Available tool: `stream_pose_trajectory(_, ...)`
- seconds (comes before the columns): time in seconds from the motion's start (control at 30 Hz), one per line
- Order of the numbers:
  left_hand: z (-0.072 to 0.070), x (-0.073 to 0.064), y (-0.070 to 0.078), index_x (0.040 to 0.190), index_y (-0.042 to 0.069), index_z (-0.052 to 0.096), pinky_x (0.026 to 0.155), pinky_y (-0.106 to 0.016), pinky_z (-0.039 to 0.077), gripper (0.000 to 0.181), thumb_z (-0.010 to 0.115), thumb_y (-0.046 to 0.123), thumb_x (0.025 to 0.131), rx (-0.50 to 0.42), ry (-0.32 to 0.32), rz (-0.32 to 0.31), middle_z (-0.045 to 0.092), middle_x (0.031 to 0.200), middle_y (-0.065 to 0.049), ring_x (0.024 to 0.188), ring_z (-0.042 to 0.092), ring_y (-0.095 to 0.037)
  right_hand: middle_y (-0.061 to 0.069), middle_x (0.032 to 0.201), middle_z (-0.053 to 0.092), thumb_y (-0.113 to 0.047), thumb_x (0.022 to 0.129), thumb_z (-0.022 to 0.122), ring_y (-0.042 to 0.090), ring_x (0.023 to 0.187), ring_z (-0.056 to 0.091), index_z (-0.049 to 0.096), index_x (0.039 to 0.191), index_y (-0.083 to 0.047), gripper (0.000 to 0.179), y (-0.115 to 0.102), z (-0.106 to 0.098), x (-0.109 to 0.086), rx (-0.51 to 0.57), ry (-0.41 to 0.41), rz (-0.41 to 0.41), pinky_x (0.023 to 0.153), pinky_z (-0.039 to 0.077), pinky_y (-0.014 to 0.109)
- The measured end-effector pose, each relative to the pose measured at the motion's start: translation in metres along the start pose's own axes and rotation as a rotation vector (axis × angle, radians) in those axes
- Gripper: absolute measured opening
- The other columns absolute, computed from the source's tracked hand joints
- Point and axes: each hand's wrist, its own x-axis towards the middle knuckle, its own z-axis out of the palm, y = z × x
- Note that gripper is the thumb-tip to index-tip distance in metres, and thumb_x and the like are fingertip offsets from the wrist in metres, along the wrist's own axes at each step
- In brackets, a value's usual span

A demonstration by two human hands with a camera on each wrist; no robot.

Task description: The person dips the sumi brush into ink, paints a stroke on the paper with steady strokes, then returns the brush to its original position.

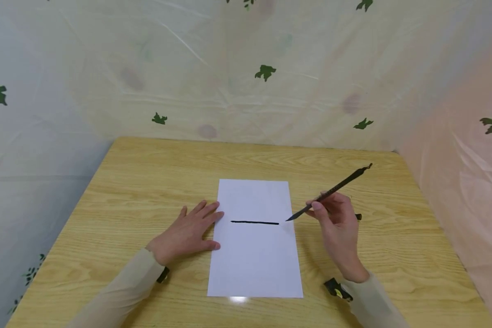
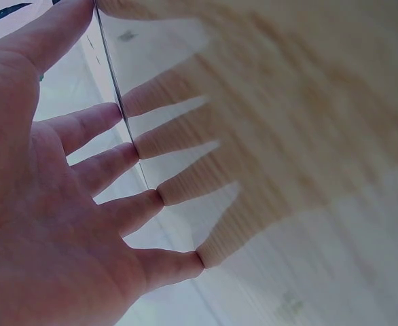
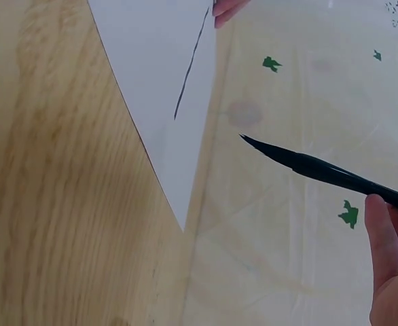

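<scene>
A white sheet of paper (image 1: 255, 266) lies on the wooden table with one straight black horizontal stroke (image 1: 254, 222) across it. My left hand (image 1: 187, 233) rests flat with spread fingers, its fingertips and thumb on the sheet's left edge. In the left wrist view, the fingertips of that hand (image 2: 56, 197) meet the glossy tabletop, which mirrors them. My right hand (image 1: 339, 228) pinches a dark ink brush (image 1: 348, 179), tilted, its tip pointing down-left near the stroke's right end. The right wrist view shows the brush (image 3: 314, 167) with its pointed black tip apart from the paper (image 3: 175, 159).
The wooden table (image 1: 156, 168) extends around the sheet on all sides. Behind it hangs a pale curtain (image 1: 213, 59) with green leaf shapes, and a pinkish one (image 1: 459, 150) borders the right side. Dark bands (image 1: 338, 289) are strapped at both wrists.
</scene>
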Motion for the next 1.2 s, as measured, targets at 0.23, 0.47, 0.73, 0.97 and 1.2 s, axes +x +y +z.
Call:
stream_pose_trajectory(0.23,0.0,-0.001,0.001,0.157,0.012,0.045,0.112,-0.078,0.018,0.08,0.075,0.049,0.093,0.0,0.003,0.004,0.03,0.169,-0.009,0.157,0.017,-0.039,0.019,0.11,0.064,0.027,0.094,0.05,0.023,0.1,0.072,0.043,0.12,0.025,0.026,-0.007,-0.013,0.0,0.065,0.01,-0.025,0.083,0.06,0.031)
stream_pose_trajectory(0.47,0.0,-0.001,0.003,0.157,0.012,0.045,0.112,-0.078,0.018,0.08,0.075,0.049,0.093,0.001,0.0,-0.002,0.03,0.169,-0.009,0.156,0.018,-0.039,0.02,0.108,0.065,0.025,0.095,0.05,0.027,0.1,0.072,0.045,0.122,0.023,0.027,-0.014,-0.028,-0.001,0.112,0.041,-0.032,0.081,0.061,0.033)
stream_pose_trajectory(0.73,0.0,-0.001,0.003,0.158,0.012,0.045,0.112,-0.078,0.018,0.081,0.075,0.049,0.093,0.001,-0.005,-0.004,0.029,0.169,-0.008,0.156,0.018,-0.039,0.023,0.106,0.063,0.029,0.093,0.048,0.029,0.097,0.072,0.047,0.122,0.023,0.03,-0.022,-0.044,-0.002,0.131,0.105,-0.053,0.079,0.062,0.034)
stream_pose_trajectory(0.97,-0.002,-0.003,0.002,0.158,0.012,0.045,0.113,-0.078,0.016,0.08,0.074,0.05,0.093,-0.002,-0.015,-0.012,0.028,0.169,-0.008,0.157,0.016,-0.039,0.023,0.105,0.066,0.028,0.093,0.05,0.03,0.097,0.072,0.045,0.124,0.024,0.032,-0.027,-0.064,-0.001,0.093,0.131,-0.082,0.082,0.061,0.034)
stream_pose_trajectory(1.2,-0.002,-0.005,-0.001,0.158,0.012,0.044,0.113,-0.078,0.017,0.08,0.074,0.049,0.094,0.008,-0.021,-0.017,0.028,0.169,-0.009,0.157,0.017,-0.04,0.023,0.105,0.064,0.026,0.094,0.051,0.03,0.097,0.072,0.046,0.126,0.022,0.032,-0.033,-0.081,0.003,0.087,0.178,-0.078,0.083,0.06,0.035)
